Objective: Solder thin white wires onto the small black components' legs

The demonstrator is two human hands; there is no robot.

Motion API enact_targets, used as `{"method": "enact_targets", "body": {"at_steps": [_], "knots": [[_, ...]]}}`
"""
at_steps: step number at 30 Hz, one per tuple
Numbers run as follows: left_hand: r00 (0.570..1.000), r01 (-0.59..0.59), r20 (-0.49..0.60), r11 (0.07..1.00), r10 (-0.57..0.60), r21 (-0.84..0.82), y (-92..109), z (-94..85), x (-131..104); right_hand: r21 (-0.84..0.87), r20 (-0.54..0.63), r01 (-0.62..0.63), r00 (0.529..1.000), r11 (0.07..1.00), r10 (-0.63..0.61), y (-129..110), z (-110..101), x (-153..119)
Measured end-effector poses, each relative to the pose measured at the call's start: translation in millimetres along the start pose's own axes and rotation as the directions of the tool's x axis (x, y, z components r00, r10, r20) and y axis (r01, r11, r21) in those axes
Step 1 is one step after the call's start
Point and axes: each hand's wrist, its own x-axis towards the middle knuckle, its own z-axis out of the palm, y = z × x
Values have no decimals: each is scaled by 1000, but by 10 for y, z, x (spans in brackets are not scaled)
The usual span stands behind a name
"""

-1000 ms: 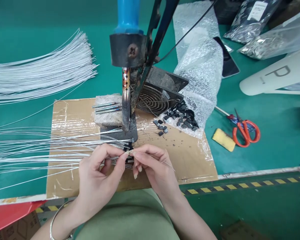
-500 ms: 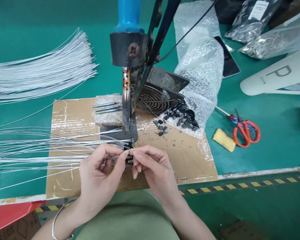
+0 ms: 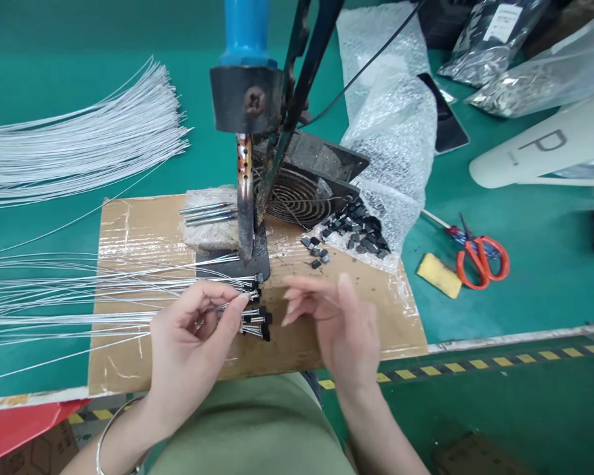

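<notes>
Green shirt (image 3: 257, 425): it filled the near edge, between the two forearms.
Left hand (image 3: 188, 349): thumb and forefinger pinched a thin white wire (image 3: 251, 296) close to its tip, over the cardboard (image 3: 391, 320).
Right hand (image 3: 346, 333): it hung apart from the left, thumb and fingers spread and blurred (whether anything thin lay in it, I could not tell).
Laid-out wires (image 3: 44, 321): they ran in from the left, partly behind the left hand, and ended in small black connectors (image 3: 264, 318) just beside its fingertips.
Sponge (image 3: 439, 276): yellow, on the green bench, just beside the red-handled scissors (image 3: 479, 254).
Black pieces (image 3: 366, 227): heaped at the mouth of the bubble wrap (image 3: 396, 145), with a few loose ones on the cardboard.
Soldering iron (image 3: 245, 178): blue-handled, it pointed downward in its stand, just beyond the hands.
Pale block (image 3: 210, 235): left of the iron's tip, bearing several metal rods (image 3: 210, 216).
Fan (image 3: 297, 198): dusty and tilted, behind the stand.
Wire bundle (image 3: 84, 155): white, spread on the far left.
Plastic bags (image 3: 544, 82): at the far right.
</notes>
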Motion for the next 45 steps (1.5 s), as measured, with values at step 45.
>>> {"method": "enact_targets", "body": {"at_steps": [45], "knots": [[987, 34, 156, 999, -36, 20, 183, -116, 70, 54, 109, -14, 994, 998, 8, -35, 297, -62]]}}
